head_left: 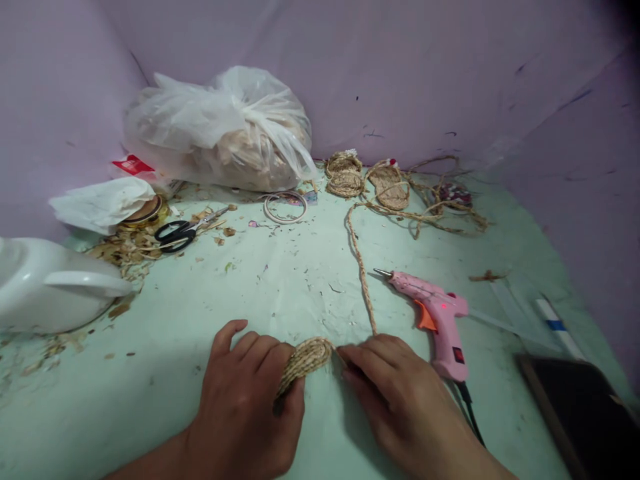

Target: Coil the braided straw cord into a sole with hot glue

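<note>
My left hand (247,393) grips a coiled piece of braided straw (307,355) between thumb and fingers, its rounded end sticking out to the right. Close beside it, my right hand (395,383) pinches the straw braid (364,280) where it meets the coil. From the right hand the braid runs away across the table to a loose tangle (435,213) at the back. A pink hot glue gun (435,307) lies just right of my right hand, its nozzle pointing left and a red light showing.
Behind lie small woven straw slippers (345,175), a ring-shaped roll (286,208) and a stuffed plastic bag (225,133). Black-handled scissors (176,235) rest among straw scraps at left, near a white jug (55,287). A dark flat device (575,407) and a marker (559,327) lie at right.
</note>
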The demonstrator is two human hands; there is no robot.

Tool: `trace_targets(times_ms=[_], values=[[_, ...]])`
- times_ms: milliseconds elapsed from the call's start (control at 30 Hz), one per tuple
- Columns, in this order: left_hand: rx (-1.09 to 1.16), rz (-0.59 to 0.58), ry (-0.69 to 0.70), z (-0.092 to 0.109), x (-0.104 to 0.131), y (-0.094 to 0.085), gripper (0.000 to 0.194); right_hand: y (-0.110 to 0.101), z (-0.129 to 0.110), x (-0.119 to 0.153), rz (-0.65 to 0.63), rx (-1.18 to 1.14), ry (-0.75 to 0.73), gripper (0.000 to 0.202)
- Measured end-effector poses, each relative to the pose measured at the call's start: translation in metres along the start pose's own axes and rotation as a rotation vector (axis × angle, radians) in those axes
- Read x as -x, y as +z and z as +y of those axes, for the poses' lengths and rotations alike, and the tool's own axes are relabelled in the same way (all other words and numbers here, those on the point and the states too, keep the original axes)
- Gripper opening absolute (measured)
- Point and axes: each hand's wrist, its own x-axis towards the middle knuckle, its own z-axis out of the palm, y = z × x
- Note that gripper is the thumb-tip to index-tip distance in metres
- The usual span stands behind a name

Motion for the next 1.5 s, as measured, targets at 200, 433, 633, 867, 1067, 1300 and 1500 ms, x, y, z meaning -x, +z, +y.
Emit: trace_targets(times_ms=[200,433,633,867,1067,1300,1500], values=[[-0.079,-0.013,-0.010,-0.001,-0.001,0.000,0.008,0.009,-0.012,0.006,0.070,-0.175,0.237,0.022],[-0.130,-0.037,-0.050,0.000,-0.002,0.000,0.006,0.015,-0.027,0.007,0.107,-0.212,0.316,0.020],[-0.160,-0.065,-0.040,0.001,-0.004,0.001,0.006,0.016,-0.028,0.008,0.139,-0.180,0.174,0.018],[-0.139,-0.093,-0.083,0.006,-0.005,0.002,0.006,0.022,-0.031,0.013,0.181,-0.194,0.167,0.023],[-0.091,-0.103,-0.065,0.007,-0.001,0.000,0.005,0.026,-0.033,0.017,0.103,-0.088,0.169,0.032],[0.026,-0.194,-0.025,0.004,0.000,-0.006,0.010,0.027,-0.034,0.020,0.095,-0.083,0.149,0.039],[0.174,-0.205,-0.051,0.006,0.006,-0.003,0.015,0.020,-0.029,0.012,0.063,-0.076,0.077,0.036]])
